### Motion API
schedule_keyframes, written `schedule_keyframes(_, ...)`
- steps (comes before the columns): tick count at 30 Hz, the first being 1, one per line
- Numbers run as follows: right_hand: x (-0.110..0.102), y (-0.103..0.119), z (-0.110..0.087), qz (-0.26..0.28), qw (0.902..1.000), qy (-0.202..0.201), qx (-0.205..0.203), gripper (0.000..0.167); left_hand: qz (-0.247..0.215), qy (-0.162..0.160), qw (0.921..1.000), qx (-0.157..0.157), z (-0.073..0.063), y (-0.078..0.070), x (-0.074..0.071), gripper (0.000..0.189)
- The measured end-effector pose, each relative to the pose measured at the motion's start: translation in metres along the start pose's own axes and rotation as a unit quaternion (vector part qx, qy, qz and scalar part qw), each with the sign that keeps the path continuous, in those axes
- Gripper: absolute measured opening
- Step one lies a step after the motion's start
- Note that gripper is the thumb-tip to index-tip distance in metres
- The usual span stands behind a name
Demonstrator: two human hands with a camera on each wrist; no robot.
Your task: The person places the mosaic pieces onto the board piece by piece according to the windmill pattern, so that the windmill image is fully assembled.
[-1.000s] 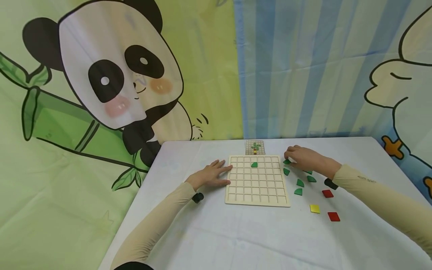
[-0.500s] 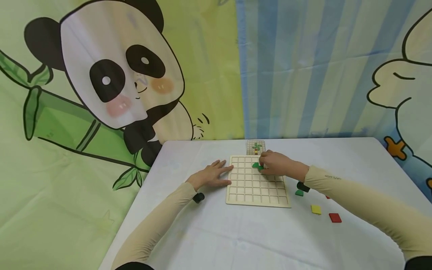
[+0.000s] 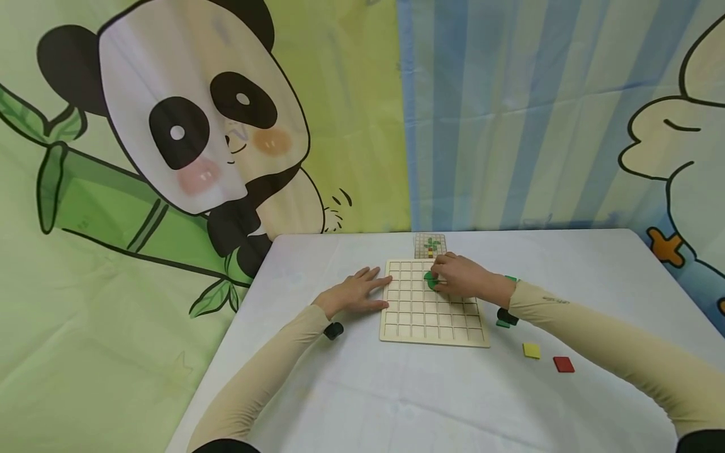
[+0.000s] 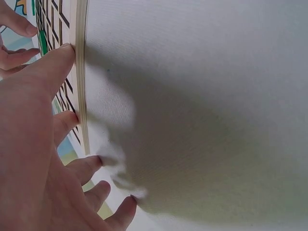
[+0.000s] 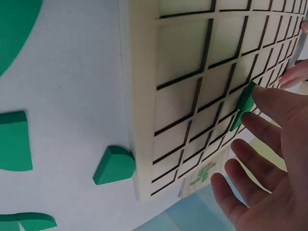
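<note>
My right hand (image 3: 461,278) is over the upper part of the wooden grid board (image 3: 425,318), with thumb and index finger on a green quarter-round tile (image 5: 247,97). Right beside that one, another green quarter-round tile (image 5: 234,121) lies on the grid; in the head view the two make a rounded green shape (image 3: 428,280), partly covered by the fingers. At the board's left edge rests my left hand (image 3: 355,292), fingers spread. Its thumb (image 4: 60,60) and index fingertip touch the wooden rim, while the other fingertips are on the white cloth.
A small pattern card (image 3: 421,246) lies behind the board. To the right are a yellow square tile (image 3: 531,350) and a red tile (image 3: 563,364). Several loose green tiles (image 5: 114,166) lie beside the board, partly hidden by my right arm in the head view.
My right hand has moved left from the loose green tiles onto the board, bringing a green tile up against the one on the grid. My left hand stays at the edge.
</note>
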State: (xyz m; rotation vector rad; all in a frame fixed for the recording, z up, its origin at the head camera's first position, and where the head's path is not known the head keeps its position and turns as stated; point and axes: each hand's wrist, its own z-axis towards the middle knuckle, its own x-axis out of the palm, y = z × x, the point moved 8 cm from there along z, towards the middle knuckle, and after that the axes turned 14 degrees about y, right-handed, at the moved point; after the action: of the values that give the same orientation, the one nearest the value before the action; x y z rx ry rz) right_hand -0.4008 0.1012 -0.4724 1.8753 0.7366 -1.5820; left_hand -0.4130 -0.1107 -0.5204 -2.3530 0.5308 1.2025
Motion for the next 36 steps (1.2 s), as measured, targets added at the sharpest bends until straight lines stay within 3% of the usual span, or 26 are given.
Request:
schedule_keyframes(11, 0.005, 0.003, 0.005, 0.001, 0.9995, -0.027, -0.017, 0.006, -0.002, 0.001, 1.0, -0.006, 0.002, 0.002, 0.002, 0.078)
schedule_keyframes(21, 0.005, 0.004, 0.007, 0.009, 0.9997, -0.011, -0.017, 0.019, 0.001, -0.001, 1.0, -0.006, 0.003, 0.002, 0.002, 0.078)
schedule_keyframes(29, 0.007, 0.003, 0.007, -0.01, 0.9985, -0.028, -0.047, 0.01, 0.006, -0.004, 0.9999, -0.01, 0.006, 0.004, 0.003, 0.078)
schedule_keyframes(36, -0.004, -0.004, -0.005, 0.03, 0.9976, -0.024, -0.057, 0.021, -0.003, -0.002, 1.0, -0.007, 0.005, 0.005, 0.003, 0.078)
